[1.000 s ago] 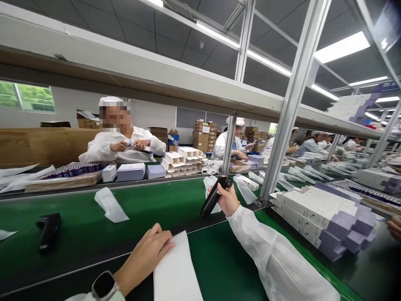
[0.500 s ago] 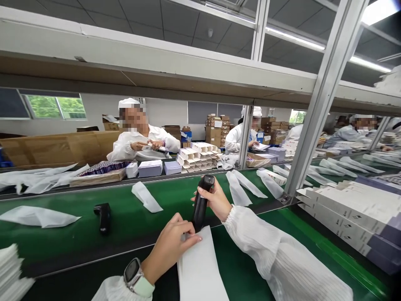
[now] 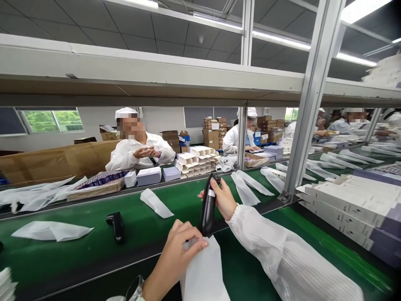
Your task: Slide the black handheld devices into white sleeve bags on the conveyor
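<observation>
My right hand point(image 3: 222, 195) is closed around the upper end of a black handheld device point(image 3: 208, 209) with a silver band, held nearly upright over the near edge of the green belt. Its lower end meets the top of a white sleeve point(image 3: 205, 271). My left hand point(image 3: 181, 253) pinches the top edge of that sleeve between thumb and fingers, just left of the device's lower end. On the belt to the left lies a second black device point(image 3: 117, 226), with a white sleeve point(image 3: 156, 203) farther back.
Folded white boxes point(image 3: 351, 209) are stacked at the right beside a metal post point(image 3: 308, 100). A shelf point(image 3: 156, 71) spans overhead. Across the belt point(image 3: 78, 205), a person point(image 3: 140, 146) handles a small item behind open cartons point(image 3: 197, 161). More white sleeves lie along the belt.
The device in my right hand has turned, so its silver band shows. The view has tilted up slightly, and items on the belt have shifted right. The person opposite has changed hand position.
</observation>
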`<action>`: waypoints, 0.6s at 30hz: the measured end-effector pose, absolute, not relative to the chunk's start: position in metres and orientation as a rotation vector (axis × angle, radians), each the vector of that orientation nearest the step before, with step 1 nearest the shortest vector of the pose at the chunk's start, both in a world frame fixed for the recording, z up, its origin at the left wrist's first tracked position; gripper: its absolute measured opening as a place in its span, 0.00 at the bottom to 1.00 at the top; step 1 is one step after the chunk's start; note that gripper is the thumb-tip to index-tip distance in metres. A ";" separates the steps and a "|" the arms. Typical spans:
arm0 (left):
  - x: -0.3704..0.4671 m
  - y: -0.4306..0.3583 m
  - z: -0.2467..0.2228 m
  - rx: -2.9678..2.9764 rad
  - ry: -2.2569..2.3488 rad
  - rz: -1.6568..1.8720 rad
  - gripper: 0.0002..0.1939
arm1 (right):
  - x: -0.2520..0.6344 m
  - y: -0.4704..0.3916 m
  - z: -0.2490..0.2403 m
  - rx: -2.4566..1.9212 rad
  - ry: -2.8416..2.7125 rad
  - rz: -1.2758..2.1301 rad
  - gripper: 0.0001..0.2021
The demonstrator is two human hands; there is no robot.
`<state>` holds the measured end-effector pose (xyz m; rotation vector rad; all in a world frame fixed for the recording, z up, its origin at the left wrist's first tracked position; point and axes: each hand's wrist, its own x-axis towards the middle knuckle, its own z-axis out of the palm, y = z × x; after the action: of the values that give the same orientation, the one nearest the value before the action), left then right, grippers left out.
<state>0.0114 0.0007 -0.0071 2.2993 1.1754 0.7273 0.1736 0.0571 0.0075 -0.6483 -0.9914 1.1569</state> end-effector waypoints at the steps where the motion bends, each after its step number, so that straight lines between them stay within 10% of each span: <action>1: 0.012 0.000 -0.008 2.298 1.186 0.716 0.14 | 0.174 0.057 0.008 -0.652 -0.979 1.143 0.18; 18: 0.016 0.002 -0.015 2.231 1.274 0.811 0.14 | 0.172 0.056 0.010 -0.735 -1.035 1.096 0.20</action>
<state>0.0159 0.0016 -0.0148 2.2308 1.2741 0.8115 0.1723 0.0558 0.0096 -0.7355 -1.0349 1.0960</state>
